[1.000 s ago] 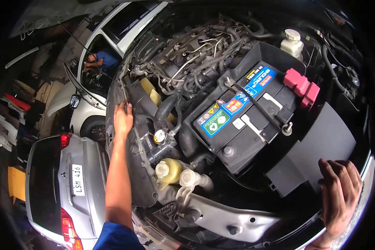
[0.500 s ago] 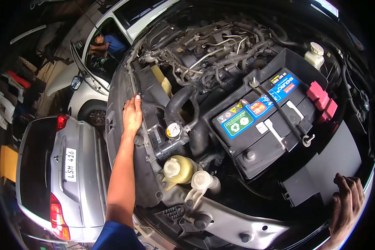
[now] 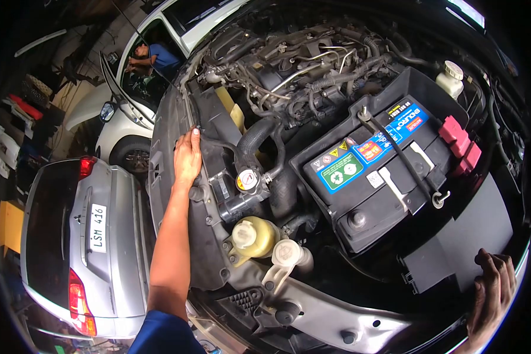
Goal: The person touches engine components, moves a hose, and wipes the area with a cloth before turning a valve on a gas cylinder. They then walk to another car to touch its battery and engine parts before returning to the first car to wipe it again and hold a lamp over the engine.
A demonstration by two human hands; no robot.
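Note:
My left hand [image 3: 187, 159] lies on the black panel [image 3: 170, 177] along the front of an open engine bay, its fingers stretched out and holding nothing. Beside it are a radiator cap [image 3: 247, 179] and a thick black hose [image 3: 258, 138]. At the lower right, my right hand [image 3: 492, 292] rests by the fender edge, fingers loosely bent and apart, next to a dark grey plastic cover [image 3: 469, 242]. Nothing shows in its grasp. Between the hands sits a car battery [image 3: 374, 177] with a blue label, a hold-down bar crossing its top.
Two reservoirs, one yellowish [image 3: 259, 236] and one white-capped [image 3: 289, 253], stand near the front corner. A red terminal cover [image 3: 459, 144] is beside the battery. Beyond the bay are a silver car [image 3: 121, 236] and a white car [image 3: 133, 133] with a person [image 3: 159, 57] inside.
The view has shifted slightly. Both hands stay in nearly the same places on the car. In the white car, the person's head and arm have moved a little.

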